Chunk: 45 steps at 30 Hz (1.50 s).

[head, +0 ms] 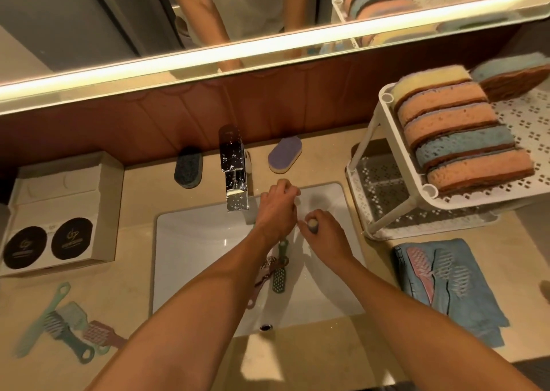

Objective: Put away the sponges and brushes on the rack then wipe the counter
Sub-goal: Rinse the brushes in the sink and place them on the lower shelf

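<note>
Left hand (278, 212) and right hand (324, 233) over the sink (190, 242), right one gripping a small sponge (312, 224); 5 sponges (458, 135) lined up on the rack (529, 123).

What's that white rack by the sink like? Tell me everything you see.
The rack is white and plastic-looking, with two perforated shelves joined by round posts. It stands upright on the counter, right of the sink. Its top shelf holds a row of sponges on edge: yellow, orange and blue. A blue cloth lies just in front.
</note>
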Each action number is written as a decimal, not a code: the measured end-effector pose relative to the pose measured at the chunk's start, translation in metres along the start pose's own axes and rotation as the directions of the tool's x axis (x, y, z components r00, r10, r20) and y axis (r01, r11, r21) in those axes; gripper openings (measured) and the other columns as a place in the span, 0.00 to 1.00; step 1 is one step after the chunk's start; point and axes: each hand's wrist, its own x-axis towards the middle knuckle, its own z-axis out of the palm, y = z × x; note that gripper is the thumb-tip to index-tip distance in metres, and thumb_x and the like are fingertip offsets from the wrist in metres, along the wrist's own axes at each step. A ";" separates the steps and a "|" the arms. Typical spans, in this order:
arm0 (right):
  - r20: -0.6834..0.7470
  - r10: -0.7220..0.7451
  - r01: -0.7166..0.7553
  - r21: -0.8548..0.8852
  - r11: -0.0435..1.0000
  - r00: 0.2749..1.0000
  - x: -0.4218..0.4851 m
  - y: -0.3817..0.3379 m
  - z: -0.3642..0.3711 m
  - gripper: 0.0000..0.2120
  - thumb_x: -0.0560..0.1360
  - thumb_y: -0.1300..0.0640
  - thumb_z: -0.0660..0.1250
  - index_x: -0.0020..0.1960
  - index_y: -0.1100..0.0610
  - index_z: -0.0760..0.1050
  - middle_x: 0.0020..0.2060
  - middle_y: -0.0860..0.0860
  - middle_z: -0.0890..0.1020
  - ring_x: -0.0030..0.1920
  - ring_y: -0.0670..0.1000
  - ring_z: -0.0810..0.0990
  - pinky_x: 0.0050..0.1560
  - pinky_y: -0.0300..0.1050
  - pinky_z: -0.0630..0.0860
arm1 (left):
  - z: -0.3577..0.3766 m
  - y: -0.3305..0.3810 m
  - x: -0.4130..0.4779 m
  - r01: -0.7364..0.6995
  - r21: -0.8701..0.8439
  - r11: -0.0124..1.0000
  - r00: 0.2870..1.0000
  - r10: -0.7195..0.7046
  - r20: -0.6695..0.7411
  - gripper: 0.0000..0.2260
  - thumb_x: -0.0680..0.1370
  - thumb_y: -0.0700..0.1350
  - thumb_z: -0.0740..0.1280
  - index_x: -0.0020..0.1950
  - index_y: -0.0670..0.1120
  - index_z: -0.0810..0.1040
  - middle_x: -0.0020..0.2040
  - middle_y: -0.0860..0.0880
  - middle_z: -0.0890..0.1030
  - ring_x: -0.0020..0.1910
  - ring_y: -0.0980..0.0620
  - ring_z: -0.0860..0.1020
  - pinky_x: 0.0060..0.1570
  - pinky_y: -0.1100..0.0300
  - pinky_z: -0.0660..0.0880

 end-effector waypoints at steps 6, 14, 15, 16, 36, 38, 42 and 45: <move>-0.009 0.031 -0.031 0.037 0.999 0.999 0.011 0.000 0.004 0.13 0.77 0.44 0.68 0.56 0.51 0.77 0.47 0.46 0.78 0.43 0.46 0.79 0.44 0.42 0.76 | -0.014 0.000 0.031 0.002 0.056 0.998 1.000 -0.003 0.018 0.23 0.78 0.38 0.62 0.73 0.49 0.68 0.81 0.41 0.55 0.78 0.37 0.54 0.75 0.37 0.57; -0.005 -0.028 0.028 0.057 0.998 1.000 0.026 -0.005 0.007 0.10 0.77 0.47 0.69 0.53 0.52 0.77 0.46 0.47 0.77 0.42 0.48 0.78 0.45 0.48 0.77 | -0.021 0.001 0.061 0.066 0.153 0.986 0.973 -0.097 0.208 0.32 0.80 0.42 0.61 0.82 0.52 0.53 0.83 0.47 0.37 0.80 0.35 0.35 0.78 0.36 0.45; -0.003 -0.039 0.039 0.055 0.998 0.999 0.028 -0.006 0.007 0.09 0.77 0.47 0.69 0.52 0.52 0.77 0.46 0.47 0.77 0.42 0.48 0.78 0.45 0.48 0.77 | -0.019 0.000 0.063 0.070 0.162 0.984 0.968 -0.106 0.227 0.33 0.80 0.43 0.62 0.82 0.52 0.52 0.83 0.47 0.36 0.80 0.35 0.34 0.78 0.36 0.44; -0.004 -0.045 0.045 0.053 0.998 0.999 0.030 -0.006 0.007 0.09 0.77 0.47 0.69 0.52 0.52 0.77 0.46 0.47 0.77 0.43 0.48 0.78 0.45 0.48 0.77 | -0.017 -0.001 0.064 0.075 0.167 0.983 0.964 -0.114 0.241 0.33 0.80 0.43 0.62 0.82 0.51 0.51 0.83 0.48 0.36 0.80 0.36 0.34 0.78 0.36 0.45; -0.016 0.037 -0.036 0.026 0.999 0.999 0.023 0.015 0.001 0.10 0.77 0.44 0.68 0.52 0.49 0.77 0.47 0.44 0.78 0.42 0.44 0.79 0.43 0.40 0.73 | 0.000 -0.009 0.056 0.050 0.019 0.999 0.998 -0.049 -0.025 0.26 0.69 0.48 0.68 0.66 0.53 0.67 0.57 0.49 0.68 0.55 0.47 0.66 0.56 0.54 0.65; 0.008 0.051 -0.051 0.036 0.998 0.999 0.017 0.014 -0.001 0.09 0.77 0.44 0.68 0.51 0.48 0.76 0.45 0.44 0.78 0.41 0.43 0.79 0.41 0.40 0.73 | -0.002 -0.005 0.044 0.021 0.021 1.000 1.000 -0.021 0.013 0.26 0.70 0.53 0.65 0.69 0.54 0.70 0.56 0.49 0.72 0.55 0.46 0.68 0.58 0.52 0.68; 0.027 0.068 -0.069 0.047 0.996 0.997 0.008 0.011 -0.006 0.07 0.76 0.47 0.68 0.48 0.49 0.75 0.43 0.45 0.77 0.41 0.45 0.78 0.40 0.42 0.73 | 0.001 0.009 0.024 -0.005 -0.034 0.999 0.999 0.004 -0.037 0.24 0.73 0.54 0.60 0.69 0.53 0.74 0.52 0.47 0.73 0.51 0.46 0.72 0.50 0.51 0.71; 0.012 0.064 -0.064 0.059 0.996 0.998 -0.003 0.010 -0.012 0.07 0.77 0.46 0.67 0.49 0.49 0.76 0.44 0.46 0.79 0.42 0.46 0.79 0.40 0.41 0.72 | 0.003 0.016 0.010 0.013 -0.139 0.990 0.998 -0.022 -0.067 0.14 0.77 0.49 0.60 0.60 0.51 0.79 0.50 0.46 0.75 0.45 0.46 0.76 0.44 0.54 0.73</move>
